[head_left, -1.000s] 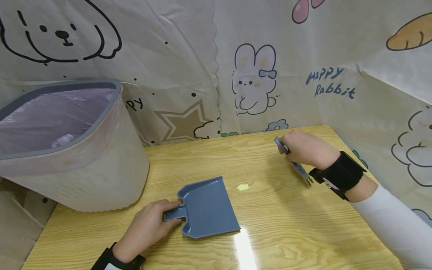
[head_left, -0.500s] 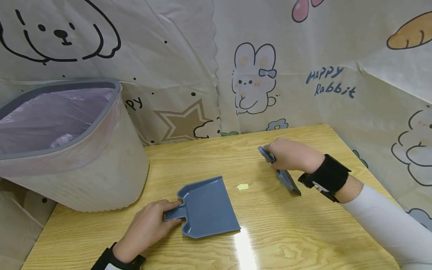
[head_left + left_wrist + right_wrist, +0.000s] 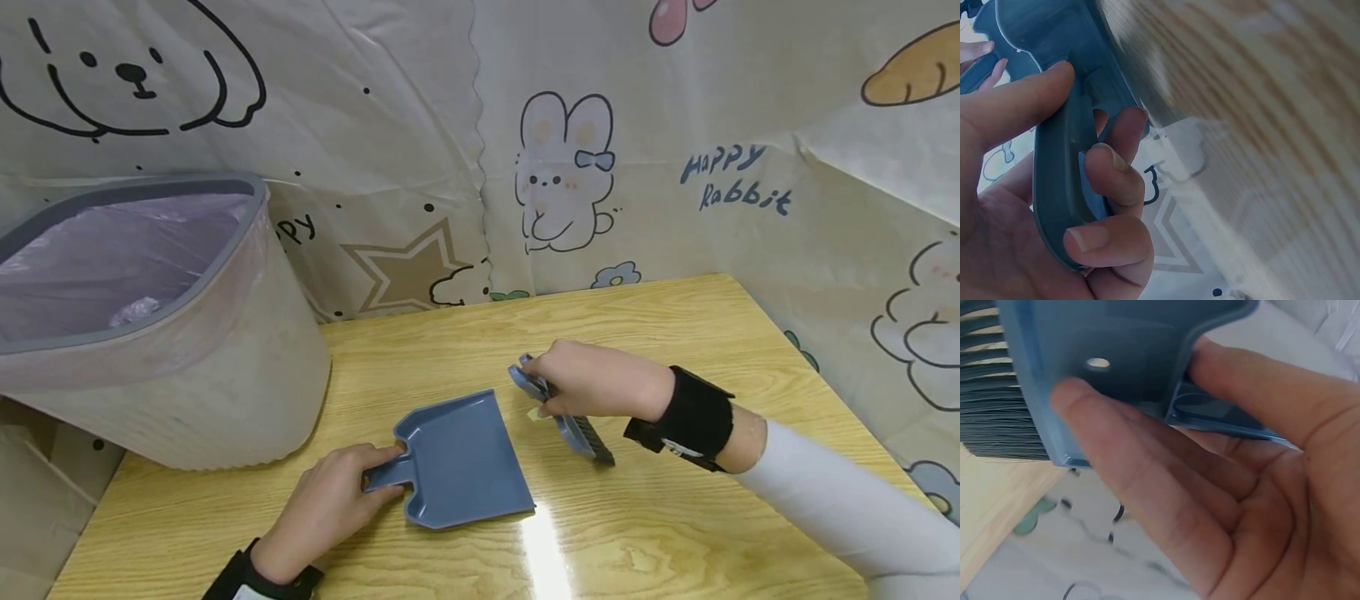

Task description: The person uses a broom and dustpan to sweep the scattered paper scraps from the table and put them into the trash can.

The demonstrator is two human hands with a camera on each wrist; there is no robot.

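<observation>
My left hand [image 3: 333, 504] grips the short handle of a blue-grey dustpan [image 3: 465, 462], which lies on the table with its wide edge to the right. In the left wrist view the fingers [image 3: 1116, 175] curl round that handle. My right hand [image 3: 600, 379] holds a small blue hand brush [image 3: 577, 435] by its handle, its dark bristles angled down to the right. The right wrist view shows the bristles [image 3: 997, 406] and one finger lying along the brush's head. A pale yellow scrap of paper [image 3: 534, 413] lies right of the dustpan, partly hidden by the right hand and brush.
A tall pale trash bin [image 3: 247, 367] with a grey rim and a purplish plastic liner stands at the left. Printed cloth [image 3: 420, 125] hangs behind the wooden table [image 3: 675, 533] and along its right side. Light glares near the dustpan's front corner.
My right hand has moved left and nearer with the brush, from the table's right part to beside the yellow scrap, which it now partly covers. The left hand and dustpan have stayed put.
</observation>
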